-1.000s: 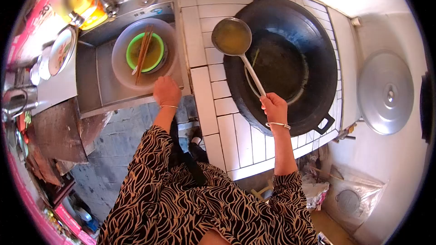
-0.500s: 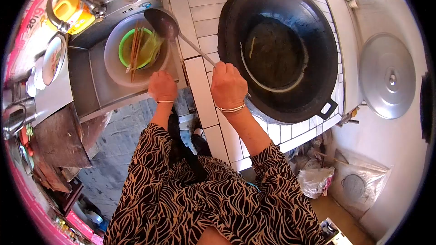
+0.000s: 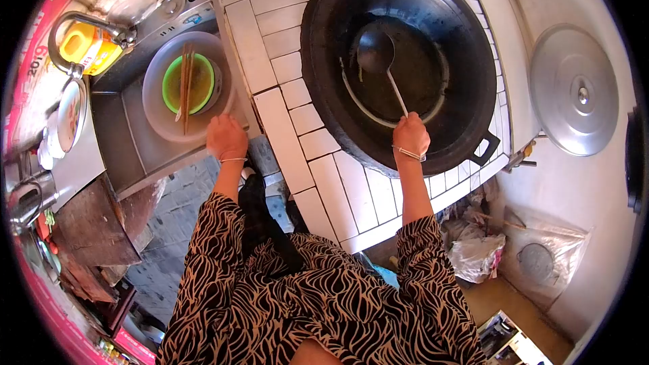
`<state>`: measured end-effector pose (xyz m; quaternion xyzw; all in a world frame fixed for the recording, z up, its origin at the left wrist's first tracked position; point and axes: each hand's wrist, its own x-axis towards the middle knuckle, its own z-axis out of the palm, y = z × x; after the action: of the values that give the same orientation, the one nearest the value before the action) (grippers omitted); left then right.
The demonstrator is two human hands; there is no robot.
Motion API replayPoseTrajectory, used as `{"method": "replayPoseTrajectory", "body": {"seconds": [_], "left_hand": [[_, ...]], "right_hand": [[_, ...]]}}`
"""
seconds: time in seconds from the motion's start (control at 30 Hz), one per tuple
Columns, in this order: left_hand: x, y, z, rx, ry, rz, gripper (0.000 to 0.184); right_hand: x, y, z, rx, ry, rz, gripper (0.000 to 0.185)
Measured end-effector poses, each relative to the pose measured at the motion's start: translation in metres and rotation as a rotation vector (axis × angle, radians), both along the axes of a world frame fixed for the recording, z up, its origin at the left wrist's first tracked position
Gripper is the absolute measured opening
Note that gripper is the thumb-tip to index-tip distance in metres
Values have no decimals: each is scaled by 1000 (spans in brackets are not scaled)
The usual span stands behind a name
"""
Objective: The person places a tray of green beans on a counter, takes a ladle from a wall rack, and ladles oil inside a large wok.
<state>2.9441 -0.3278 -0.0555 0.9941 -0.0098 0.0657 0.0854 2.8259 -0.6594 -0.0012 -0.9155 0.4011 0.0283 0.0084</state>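
Our right hand (image 3: 411, 134) grips a long-handled grey metal ladle (image 3: 376, 52), head inside or just above the round black wok (image 3: 466, 74); our left hand (image 3: 227, 136) curls at the translucent plastic basin (image 3: 153, 88), grip unclear. We judge ladling partway: yellowish liquid (image 3: 201, 88) in the basin's round green bowl (image 3: 211, 89), some dark liquid (image 3: 419, 76) left in the wok.

Bare white tiles (image 3: 284, 132) leave passage between basin (image 3: 154, 108) and wok (image 3: 466, 74), while chopsticks (image 3: 185, 88) obstruct the green bowl (image 3: 210, 82).
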Motion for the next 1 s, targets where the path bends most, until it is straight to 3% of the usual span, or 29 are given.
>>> {"method": "replayPoseTrajectory", "body": {"seconds": [0.4,0.7,0.83,1.0], "left_hand": [[3,0,4,21,30,-19,18],[4,1,0,60,-15,-18,17],[4,-3,4,98,2,-4,17],[8,-5,6,-145,-145,-99,16]], "right_hand": [[-4,-26,-43,85,83,-39,15],[-4,-52,-62,623,-211,-67,22],[3,-49,-50,724,-303,-76,21],[-3,-36,-19,845,-397,-177,18]]}}
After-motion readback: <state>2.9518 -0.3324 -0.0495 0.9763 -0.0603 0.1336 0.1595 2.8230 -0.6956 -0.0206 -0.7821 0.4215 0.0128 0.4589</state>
